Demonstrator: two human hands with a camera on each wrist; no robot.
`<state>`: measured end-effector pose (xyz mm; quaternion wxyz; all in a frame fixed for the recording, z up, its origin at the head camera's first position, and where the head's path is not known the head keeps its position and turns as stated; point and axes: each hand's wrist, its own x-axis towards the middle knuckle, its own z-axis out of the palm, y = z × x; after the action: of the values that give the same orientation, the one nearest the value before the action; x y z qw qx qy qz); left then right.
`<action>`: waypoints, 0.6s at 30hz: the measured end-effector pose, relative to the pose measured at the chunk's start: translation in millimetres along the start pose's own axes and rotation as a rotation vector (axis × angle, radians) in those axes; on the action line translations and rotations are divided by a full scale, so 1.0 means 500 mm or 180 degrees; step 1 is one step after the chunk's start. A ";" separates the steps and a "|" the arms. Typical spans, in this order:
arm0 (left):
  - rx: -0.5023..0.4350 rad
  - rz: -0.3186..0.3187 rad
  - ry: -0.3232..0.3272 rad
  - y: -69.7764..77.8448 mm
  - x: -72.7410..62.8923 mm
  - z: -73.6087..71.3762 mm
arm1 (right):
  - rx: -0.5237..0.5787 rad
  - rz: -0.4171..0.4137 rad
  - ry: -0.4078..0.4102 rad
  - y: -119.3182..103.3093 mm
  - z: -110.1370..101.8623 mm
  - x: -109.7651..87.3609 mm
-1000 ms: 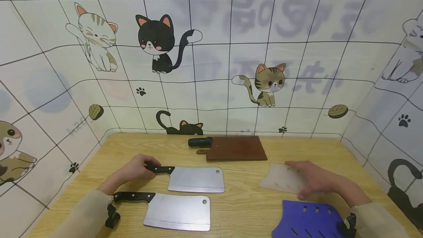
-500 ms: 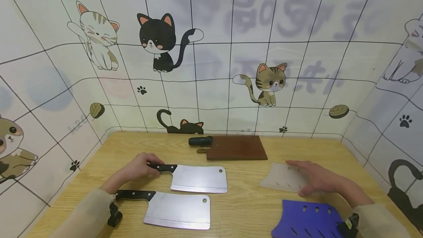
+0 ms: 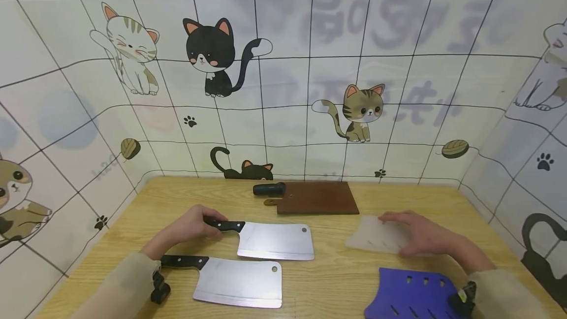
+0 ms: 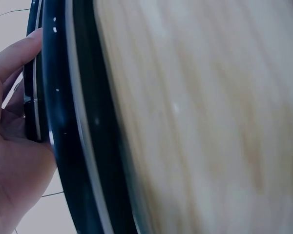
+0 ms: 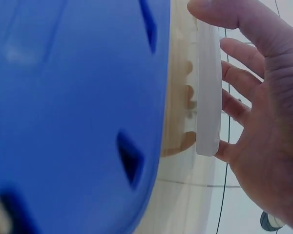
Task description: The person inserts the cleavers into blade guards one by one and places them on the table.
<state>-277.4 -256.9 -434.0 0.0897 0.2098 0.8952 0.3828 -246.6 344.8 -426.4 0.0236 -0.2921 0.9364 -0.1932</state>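
In the head view my left hand (image 3: 195, 225) grips the black handle (image 3: 227, 226) of the rear cleaver (image 3: 275, 240), whose blade points right. A second, larger cleaver (image 3: 239, 282) lies nearer me, its handle partly behind my left wrist. Both handles also show in the left wrist view, with my left hand (image 4: 14, 141) at the farther one. On the right, my right hand (image 3: 423, 235) holds a translucent white plastic piece (image 3: 376, 234) with slots, thumb at the near side and fingers at the far side. A similar blue plastic piece (image 3: 412, 289) lies in front of that hand.
At the back of the wooden table (image 3: 319, 279) lies a brown cutting board (image 3: 319, 198). A black cylindrical object (image 3: 267, 189) lies against its left end. A cat-printed cloth wall (image 3: 283, 82) stands behind the table and along both sides.
My left hand has slid the rear cleaver to the right, toward the white plastic piece. My right hand and the white piece have shifted slightly. The front cleaver and blue piece stay put.
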 end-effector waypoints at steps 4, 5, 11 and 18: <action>-0.0053 0.0030 0.0002 -0.002 0.002 0.004 | -0.0029 -0.0115 0.0039 -0.016 0.001 0.011; -0.0066 0.0012 0.0000 -0.001 0.002 0.004 | -0.0035 -0.0116 0.0038 -0.020 0.002 0.015; -0.0135 -0.0079 0.0100 0.003 0.004 0.005 | 0.0030 -0.0188 0.0012 -0.040 0.007 0.038; -0.0277 -0.0025 0.0153 0.022 0.014 0.001 | 0.0089 -0.0350 -0.0008 -0.066 0.009 0.058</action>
<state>-280.3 -246.6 -426.2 0.0786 0.1930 0.8805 0.4259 -251.9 302.2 -416.1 0.0183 -0.3430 0.9161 -0.2069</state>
